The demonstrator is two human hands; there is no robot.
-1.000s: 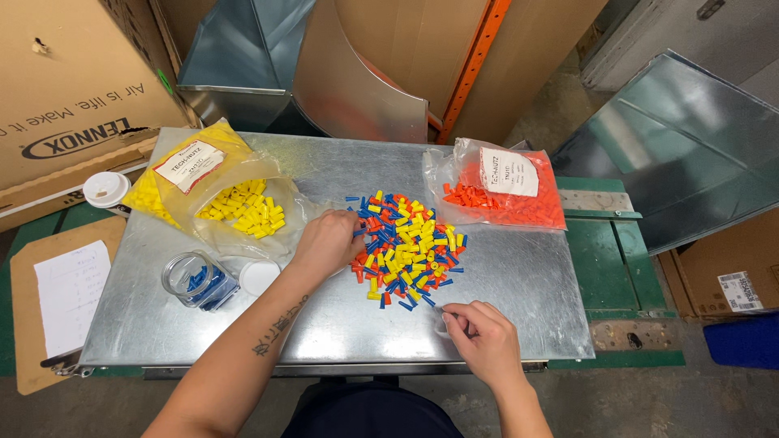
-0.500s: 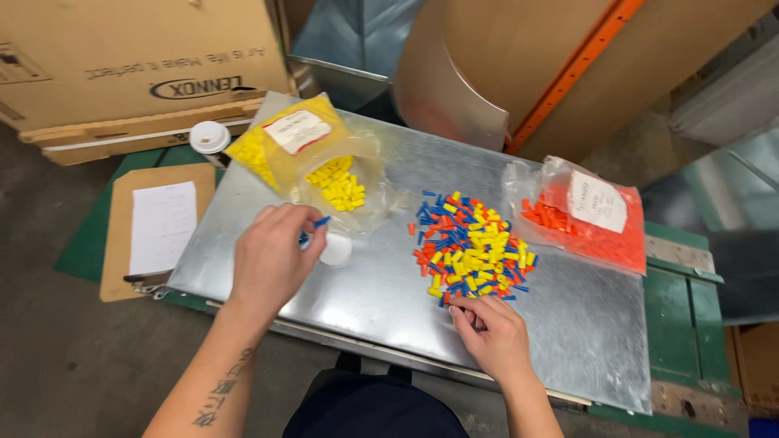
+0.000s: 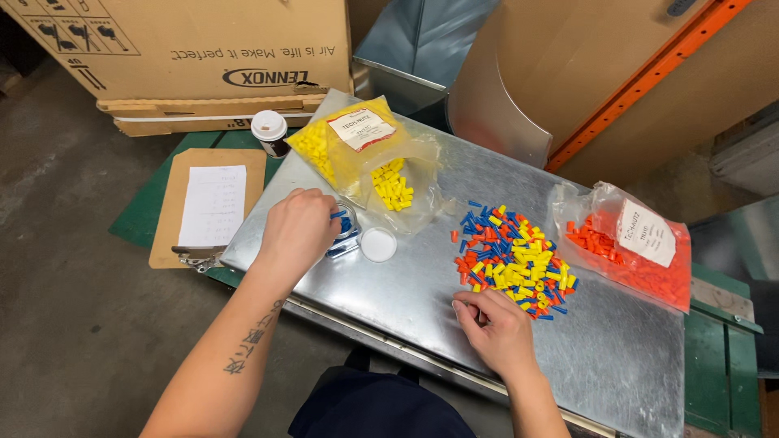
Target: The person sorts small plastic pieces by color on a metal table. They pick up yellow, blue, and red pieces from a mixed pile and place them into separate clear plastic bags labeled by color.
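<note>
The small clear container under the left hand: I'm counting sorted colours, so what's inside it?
Blue pieces show inside the container; the left hand covers most of it, hiding the rest.

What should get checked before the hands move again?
1. Left hand over the small clear jar, blue pieces inside: ok.
2. Jar open, white lid lying beside it: ok.
3. Whether the left fingers hold a blue piece: cannot tell, mostly hidden.
4. Right hand at the near edge of the mixed pile: ok.
5. Pile all sorted: not ok, blue, yellow and orange mixed.
6. Yellow bag and orange bag lying fully on the table: ok.
</note>
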